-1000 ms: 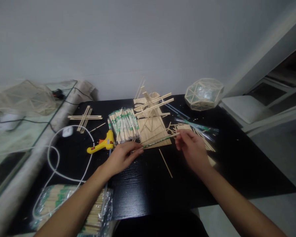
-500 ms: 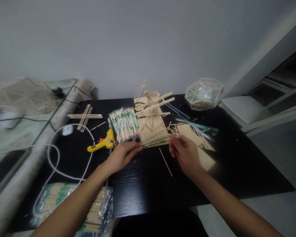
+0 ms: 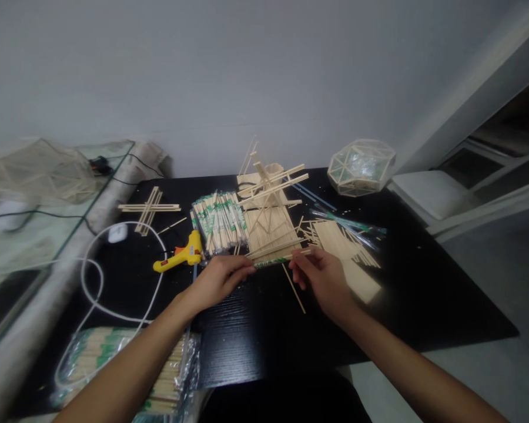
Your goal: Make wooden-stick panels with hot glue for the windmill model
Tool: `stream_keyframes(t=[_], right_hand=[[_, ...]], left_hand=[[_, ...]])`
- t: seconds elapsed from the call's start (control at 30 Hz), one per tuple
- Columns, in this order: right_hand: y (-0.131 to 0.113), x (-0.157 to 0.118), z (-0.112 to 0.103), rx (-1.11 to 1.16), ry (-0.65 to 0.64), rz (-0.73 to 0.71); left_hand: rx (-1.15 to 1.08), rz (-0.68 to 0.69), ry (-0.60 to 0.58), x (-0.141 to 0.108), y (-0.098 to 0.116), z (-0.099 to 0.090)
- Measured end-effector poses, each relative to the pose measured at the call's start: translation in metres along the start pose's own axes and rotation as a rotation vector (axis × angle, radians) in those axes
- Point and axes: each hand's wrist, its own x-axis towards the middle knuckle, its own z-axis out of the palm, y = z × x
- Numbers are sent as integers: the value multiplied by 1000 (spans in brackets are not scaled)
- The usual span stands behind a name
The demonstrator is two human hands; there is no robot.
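Near the middle of the black table, a pair of chopsticks in a green-printed wrapper (image 3: 271,262) spans between my two hands. My left hand (image 3: 224,276) pinches its left end, and my right hand (image 3: 320,276) holds its right end, where bare wood pokes out past the fingers. Just behind lie loose thin sticks (image 3: 275,248) on a slatted wooden panel (image 3: 271,226). A windmill-like stick model (image 3: 268,185) with crossed blades stands at the back of that panel. Left of it is a pile of wrapped chopsticks (image 3: 220,222).
A yellow glue gun (image 3: 180,255), a white cable (image 3: 83,276) and a stick cross (image 3: 150,208) lie left. Bagged chopsticks (image 3: 97,352) are at front left. Flat wooden sheets (image 3: 357,273) and a faceted frame (image 3: 361,167) stand right.
My right hand has moved slightly left and toward the wrapper's end. The wrapped pair now shows apart from the loose sticks behind it. The whole view has shifted a little.
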Motion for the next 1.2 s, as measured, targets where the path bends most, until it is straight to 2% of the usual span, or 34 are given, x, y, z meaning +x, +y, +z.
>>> stream_keyframes(t=[0.3, 0.4, 0.6, 0.73, 0.87, 1.0, 1.07, 1.13, 1.2], right_hand=[[-3, -3, 3, -59, -45, 9], [-9, 0, -1, -88, -60, -3], [-20, 12, -26, -8, 92, -75], [-24, 13, -46, 43, 171, -9], [-27, 22, -82, 54, 314, -33], [-39, 42, -145, 63, 581, -206], [-44, 49, -174, 44, 660, -230], [-45, 52, -191, -1, 697, -231], [-38, 51, -196, -59, 715, -226]], left_hand=[[-12, -3, -11, -1, 0, 3], [-41, -11, 20, -1, 3, 6], [-72, -97, 36, -1, 5, 6], [-37, -71, 5, 0, 2, 2], [32, -39, -16, 1, -1, 1], [121, -58, 10, 3, -7, -1], [171, -71, 14, 4, -11, -1], [226, -80, 23, 4, -16, -1], [283, -91, 36, 4, -20, 1]])
